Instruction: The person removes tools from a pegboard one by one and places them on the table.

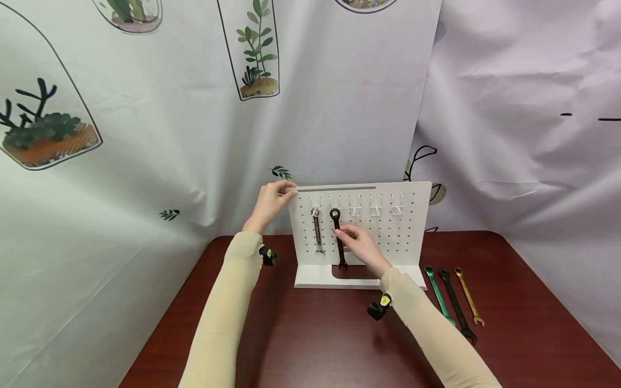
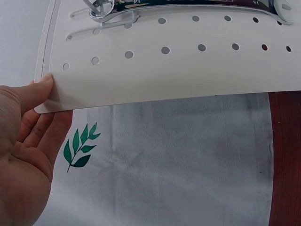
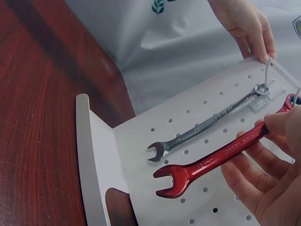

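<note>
A white pegboard stand [image 1: 407,231] stands upright on the table. My left hand [image 1: 271,205] pinches its upper left corner between thumb and fingers, also seen close up in the left wrist view, where the hand [image 2: 28,141] is at the board's edge. The right hand [image 1: 361,245] holds a red combination wrench [image 3: 211,162] by its shank, open end downward. Its ring end is at a hook on the board; whether it hangs there I cannot tell. Left of it, a silver wrench [image 3: 211,122] hangs by its ring from another hook.
Clear hooks [image 1: 375,210] line the board to the right. Beside the stand lie a green wrench [image 1: 439,295], a black wrench [image 1: 457,304] and a gold wrench [image 1: 468,296] on the dark red table [image 1: 315,334]. A printed white cloth [image 1: 339,118] hangs behind.
</note>
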Demonstrator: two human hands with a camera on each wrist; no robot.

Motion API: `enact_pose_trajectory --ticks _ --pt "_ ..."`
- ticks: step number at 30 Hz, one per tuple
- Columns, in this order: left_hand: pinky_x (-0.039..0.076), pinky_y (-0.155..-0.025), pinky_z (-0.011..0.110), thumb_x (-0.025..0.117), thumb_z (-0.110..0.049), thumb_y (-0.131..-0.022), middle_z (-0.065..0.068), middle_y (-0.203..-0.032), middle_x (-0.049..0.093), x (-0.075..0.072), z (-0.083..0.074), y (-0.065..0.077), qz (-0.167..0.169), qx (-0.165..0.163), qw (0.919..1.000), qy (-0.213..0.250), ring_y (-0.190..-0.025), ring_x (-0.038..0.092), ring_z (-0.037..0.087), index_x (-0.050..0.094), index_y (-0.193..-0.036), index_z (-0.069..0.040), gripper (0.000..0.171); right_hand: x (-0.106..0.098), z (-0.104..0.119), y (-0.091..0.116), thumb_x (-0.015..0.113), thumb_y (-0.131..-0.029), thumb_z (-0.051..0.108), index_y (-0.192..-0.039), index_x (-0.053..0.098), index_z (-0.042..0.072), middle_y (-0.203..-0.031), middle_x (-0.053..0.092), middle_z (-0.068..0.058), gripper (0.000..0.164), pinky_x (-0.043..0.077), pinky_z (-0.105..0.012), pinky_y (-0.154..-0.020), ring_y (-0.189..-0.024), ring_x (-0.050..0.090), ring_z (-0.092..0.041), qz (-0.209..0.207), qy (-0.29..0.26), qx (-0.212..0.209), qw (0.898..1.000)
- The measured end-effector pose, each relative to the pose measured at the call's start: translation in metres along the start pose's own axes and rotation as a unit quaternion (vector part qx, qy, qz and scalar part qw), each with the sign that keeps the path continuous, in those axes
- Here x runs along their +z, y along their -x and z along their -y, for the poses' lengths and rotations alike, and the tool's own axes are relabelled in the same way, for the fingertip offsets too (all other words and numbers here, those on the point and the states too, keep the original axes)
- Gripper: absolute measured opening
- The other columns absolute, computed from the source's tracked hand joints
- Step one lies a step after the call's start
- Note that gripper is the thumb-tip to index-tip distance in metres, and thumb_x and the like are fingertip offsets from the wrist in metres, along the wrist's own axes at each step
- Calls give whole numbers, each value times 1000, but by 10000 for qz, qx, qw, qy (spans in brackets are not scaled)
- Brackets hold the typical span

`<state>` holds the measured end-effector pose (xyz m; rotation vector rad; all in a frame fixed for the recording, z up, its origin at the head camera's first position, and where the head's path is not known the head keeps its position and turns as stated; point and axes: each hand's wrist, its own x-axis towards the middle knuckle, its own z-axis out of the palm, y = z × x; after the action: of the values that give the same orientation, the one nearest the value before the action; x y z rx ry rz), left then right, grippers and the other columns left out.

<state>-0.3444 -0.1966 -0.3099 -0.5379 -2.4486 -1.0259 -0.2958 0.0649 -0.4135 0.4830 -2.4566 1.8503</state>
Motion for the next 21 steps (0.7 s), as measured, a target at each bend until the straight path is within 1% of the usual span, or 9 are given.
enact_pose_trajectory --ticks 3,7,10,13,16,21 --pt "55 -83 45 69 -19 -98 14 -104 72 0 0 0 -8 0 10000 -10 -99 68 31 73 -115 -3 24 1 5 4 61 -103 33 -126 66 3 -123 67 -18 38 57 -42 -85 -101 67 -30 86 -68 41 9999" --pt "55 -82 45 70 -18 -98 14 -104 72 0 0 -1 -29 9 10000 0 -99 68 31 73 -115 -2 24 3 9 9 61 -103 33 -126 66 2 -125 66 -18 39 56 -40 -86 -107 66 -30 204 -82 -34 9998" --pt "55 -83 45 69 -18 -98 14 -104 72 1 1 -1 -31 8 10000 -11 -99 68 31 73 -115 -2 24 3 13 12 61 -103 34 -127 66 1 -125 66 -20 41 56 -41 -87 -106 67 -30 269 -49 -96 9996" --pt "55 -83 45 69 -19 -98 14 -105 72 1 1 -1 -30 4 10000 -18 -100 68 31 73 -116 -2 25 4 16 16 62 -102 33 -127 66 0 -124 66 -22 42 56 -45 -87 -100 68 -31 289 -38 -187 9994" --pt "55 -84 45 69 -19 -98 14 -106 73 2 1 -2 -33 -3 10000 -32 -100 68 30 73 -116 -3 24 4 20 20 62 -102 31 -127 65 -1 -122 67 -24 41 55 -47 -87 -99 69 -32 314 -57 -300 9990" --pt "55 -82 43 70 -19 -98 13 -104 74 1 0 -2 -44 -19 10000 -44 -99 68 28 74 -114 -5 22 2 29 26 64 -101 31 -125 66 0 -122 68 -20 39 52 -49 -93 -95 72 -30 295 -127 -283 9991"
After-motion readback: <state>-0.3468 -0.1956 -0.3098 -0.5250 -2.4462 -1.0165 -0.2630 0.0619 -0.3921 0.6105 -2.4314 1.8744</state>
